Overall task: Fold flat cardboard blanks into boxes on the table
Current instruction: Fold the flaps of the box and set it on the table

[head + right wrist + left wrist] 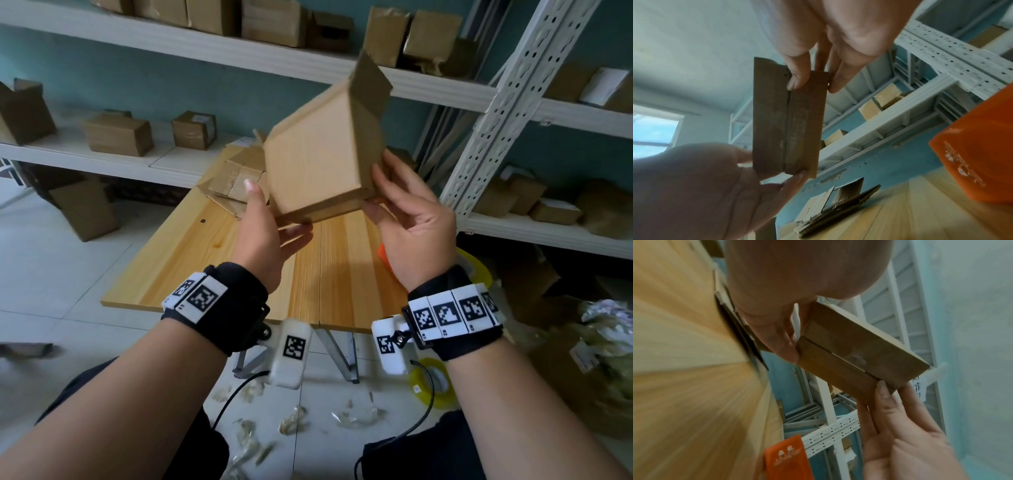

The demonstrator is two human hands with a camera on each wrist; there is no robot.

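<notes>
I hold a tan cardboard box point(318, 161) tilted in the air above the wooden table point(191, 260). Its near end points at me; the far end has flaps standing open point(371, 85). My left hand point(274, 212) grips the lower left corner, thumb up the side and fingers beneath. My right hand point(376, 186) pinches the lower right corner. In the left wrist view the box's near end point(855, 356) shows two flaps folded in and meeting at a seam, with my left fingers point(785, 347) at one end. In the right wrist view my right fingers point(797, 78) press the same end point(789, 120).
A pile of flat cardboard blanks point(236, 181) lies at the table's far end. An orange object point(385, 255) sits at the right edge. Tape rolls point(431, 380) and scraps lie on the floor. White shelving point(507, 102) with several boxes stands behind and to the right.
</notes>
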